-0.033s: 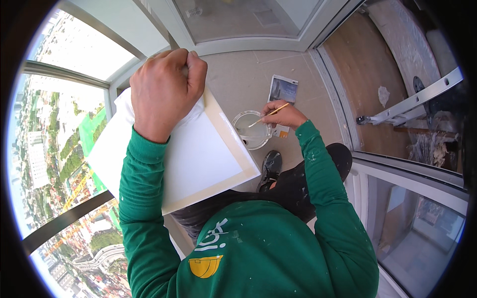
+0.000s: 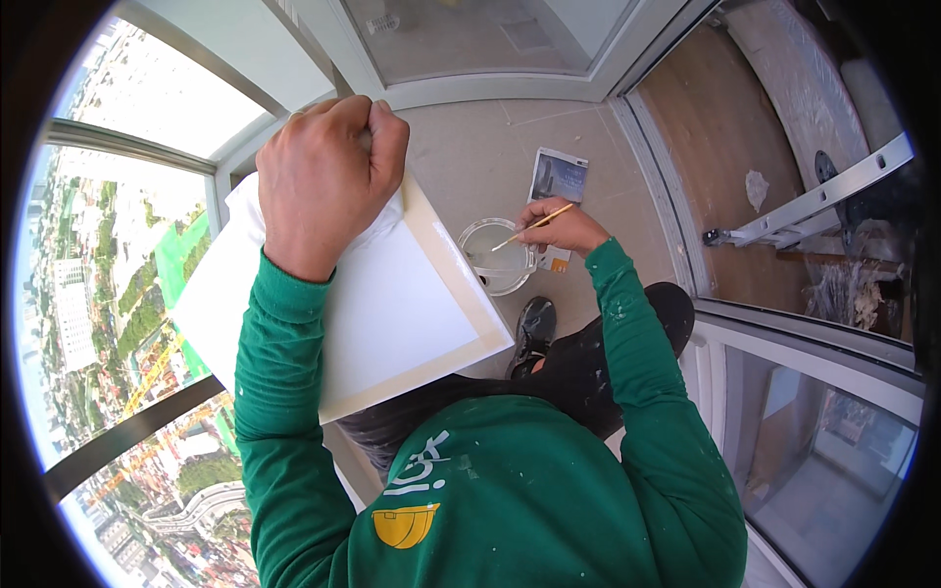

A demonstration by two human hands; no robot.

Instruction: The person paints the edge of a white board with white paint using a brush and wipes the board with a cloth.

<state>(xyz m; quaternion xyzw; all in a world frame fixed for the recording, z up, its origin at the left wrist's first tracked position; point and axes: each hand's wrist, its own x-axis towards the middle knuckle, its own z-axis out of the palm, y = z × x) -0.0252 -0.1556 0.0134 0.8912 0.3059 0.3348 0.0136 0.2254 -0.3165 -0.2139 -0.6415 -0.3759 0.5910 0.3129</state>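
Note:
My left hand (image 2: 328,186) is closed in a fist above a white panel (image 2: 392,314); what it grips, if anything, is hidden. Crumpled white material (image 2: 385,223) shows beside the wrist, over the panel. Beige tape (image 2: 453,269) runs along the panel's right and near edges. In my right hand (image 2: 561,227) is a thin paintbrush (image 2: 539,223) with a light wooden handle, pinched between the fingers. Its tip points left, over a round, pale tub (image 2: 505,286) on the floor; whether it touches the contents I cannot tell.
A dark-blue printed packet (image 2: 560,176) lies beyond my right hand, and a white-and-orange packet (image 2: 557,259) beside the tub. My shoe (image 2: 535,325) is close to the tub. Tall windows (image 2: 127,284) flank the left; a metal ladder (image 2: 823,201) lies behind the right-hand door frame.
My right hand and the paintbrush have shifted very slightly to the right. My left hand and the panel are unmoved.

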